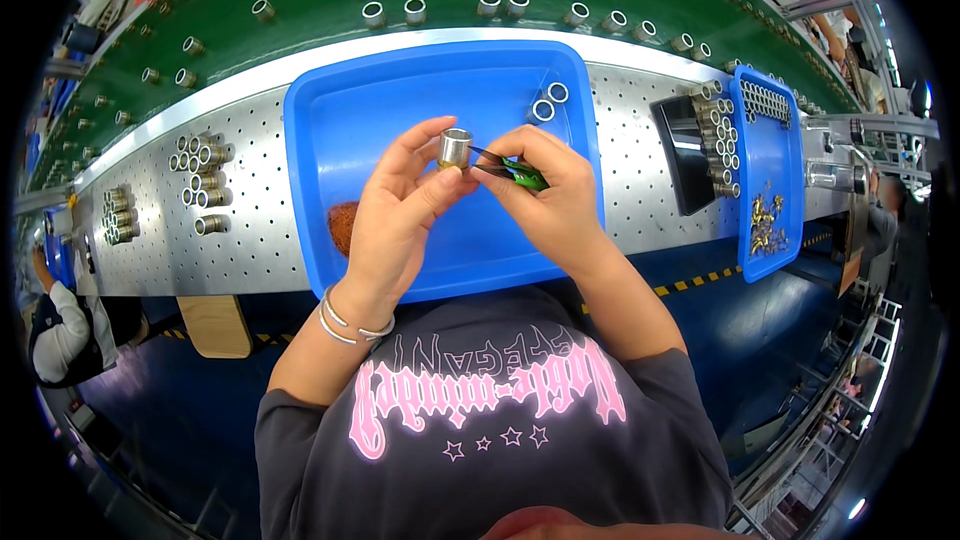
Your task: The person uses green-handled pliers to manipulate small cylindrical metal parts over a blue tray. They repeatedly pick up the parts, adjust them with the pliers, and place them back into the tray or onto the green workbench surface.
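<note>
Silver metal tube (455, 148) grasped in left hand (400, 202): keep steady beside slim-tipped green-and-black tool (526, 176) clasped in right hand (553, 204).

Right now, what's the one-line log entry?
left hand: holds metal sleeve | right hand: holds green-handled tool, tip near sleeve | place: over blue tray

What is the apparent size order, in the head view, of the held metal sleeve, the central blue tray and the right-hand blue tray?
1. Central blue tray
2. Right-hand blue tray
3. Held metal sleeve
</note>
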The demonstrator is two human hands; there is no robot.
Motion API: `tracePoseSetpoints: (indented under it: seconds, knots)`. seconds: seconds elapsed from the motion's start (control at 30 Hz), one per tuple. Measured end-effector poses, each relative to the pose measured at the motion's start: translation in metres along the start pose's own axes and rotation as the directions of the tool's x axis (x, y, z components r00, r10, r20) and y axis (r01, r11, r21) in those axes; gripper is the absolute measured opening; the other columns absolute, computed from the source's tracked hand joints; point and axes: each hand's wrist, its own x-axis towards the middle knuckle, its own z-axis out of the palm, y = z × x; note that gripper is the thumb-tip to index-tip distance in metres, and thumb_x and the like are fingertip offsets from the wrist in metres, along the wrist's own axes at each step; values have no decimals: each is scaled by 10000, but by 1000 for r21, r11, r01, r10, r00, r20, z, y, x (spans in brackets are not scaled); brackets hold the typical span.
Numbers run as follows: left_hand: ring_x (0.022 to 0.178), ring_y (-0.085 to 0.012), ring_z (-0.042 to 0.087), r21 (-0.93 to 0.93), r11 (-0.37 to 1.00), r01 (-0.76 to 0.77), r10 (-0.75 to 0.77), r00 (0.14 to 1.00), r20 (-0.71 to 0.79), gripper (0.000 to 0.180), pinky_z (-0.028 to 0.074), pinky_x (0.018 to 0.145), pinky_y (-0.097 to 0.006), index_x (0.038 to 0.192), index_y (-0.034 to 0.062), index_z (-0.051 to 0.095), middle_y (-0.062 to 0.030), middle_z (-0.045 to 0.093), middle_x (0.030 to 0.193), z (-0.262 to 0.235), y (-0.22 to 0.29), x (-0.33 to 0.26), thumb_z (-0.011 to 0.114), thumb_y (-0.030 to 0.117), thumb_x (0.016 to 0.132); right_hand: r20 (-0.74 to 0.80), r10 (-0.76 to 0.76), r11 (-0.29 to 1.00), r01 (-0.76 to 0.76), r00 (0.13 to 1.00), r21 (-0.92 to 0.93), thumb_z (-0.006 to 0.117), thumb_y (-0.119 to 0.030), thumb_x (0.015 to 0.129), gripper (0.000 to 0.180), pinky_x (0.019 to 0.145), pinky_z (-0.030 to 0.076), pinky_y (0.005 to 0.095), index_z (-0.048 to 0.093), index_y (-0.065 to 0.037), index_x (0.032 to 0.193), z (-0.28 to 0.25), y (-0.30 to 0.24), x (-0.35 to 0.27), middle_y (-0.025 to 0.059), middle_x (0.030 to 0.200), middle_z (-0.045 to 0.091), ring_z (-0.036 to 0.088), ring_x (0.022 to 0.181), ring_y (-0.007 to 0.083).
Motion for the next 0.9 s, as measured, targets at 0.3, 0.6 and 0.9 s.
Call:
tracePoseSetpoints:
  seconds: [0.3, 0.6, 0.9]
  knots:
    - [949, -195, 587, -98, 994, 45, -47, 999, -22, 415, 477, 870, -317, 1260, 43, 451, -101, 562, 1070, -3, 2, 2, 580, 103, 870, -60, 48, 999, -47, 997, 20, 665, 28, 698, 149, 556, 432, 263, 603, -12, 827, -7, 0, 0, 86, 743, 597, 578, 640, 170]
    - [965, -208, 586, -98, 994, 44, -44, 999, -4, 431, 477, 870, -326, 1275, 41, 437, -131, 568, 1089, -7, 2, 2, 575, 97, 870, -94, -7, 1000, 9, 996, 28, 671, 26, 736, 120, 541, 391, 206, 575, -9, 799, -4, 1, 1, 44, 735, 569, 519, 624, 87]
    - [961, -192, 586, -51, 997, 54, -54, 998, -10, 456, 470, 871, -307, 1289, 46, 433, -135, 565, 1126, -9, 3, 1, 585, 83, 861, -132, 122, 980, -98, 984, 173, 687, 4, 739, 135, 509, 367, 204, 578, -18, 814, -4, 4, -3, 28, 712, 562, 467, 575, 60]
